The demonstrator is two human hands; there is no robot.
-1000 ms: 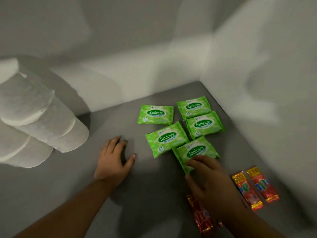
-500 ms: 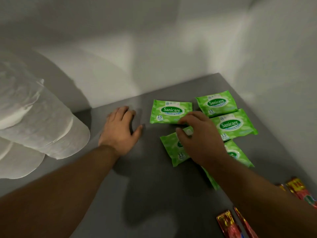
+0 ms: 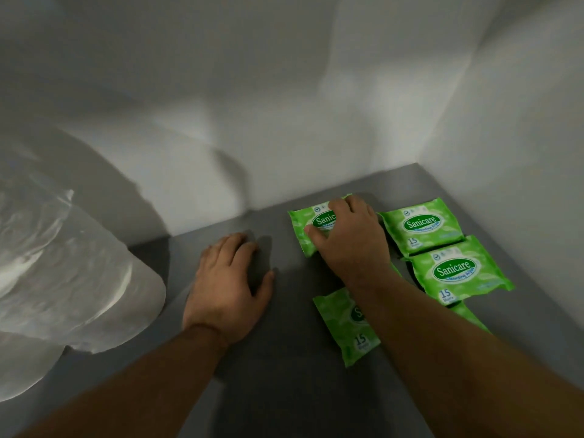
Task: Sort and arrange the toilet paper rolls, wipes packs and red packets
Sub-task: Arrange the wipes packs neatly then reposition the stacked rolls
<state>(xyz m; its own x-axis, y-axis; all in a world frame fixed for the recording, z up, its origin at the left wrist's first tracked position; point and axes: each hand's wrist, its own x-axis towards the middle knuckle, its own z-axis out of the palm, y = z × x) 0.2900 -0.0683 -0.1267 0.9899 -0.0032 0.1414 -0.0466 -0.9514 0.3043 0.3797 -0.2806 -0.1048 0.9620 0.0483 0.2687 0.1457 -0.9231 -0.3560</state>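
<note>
The far wipes pack (image 3: 305, 227) lies near the back wall (image 3: 284, 137), at 11 o'clock of the cluster — the right hand (image 3: 350, 241) grips its far edge. Bare grey shelf (image 3: 278, 390) opens at 9 o'clock — there the left hand (image 3: 227, 289) rests flat, toilet paper rolls (image 3: 72, 273) further out. Half a second ago the right hand covered the nearer pack (image 3: 344, 324).
</note>
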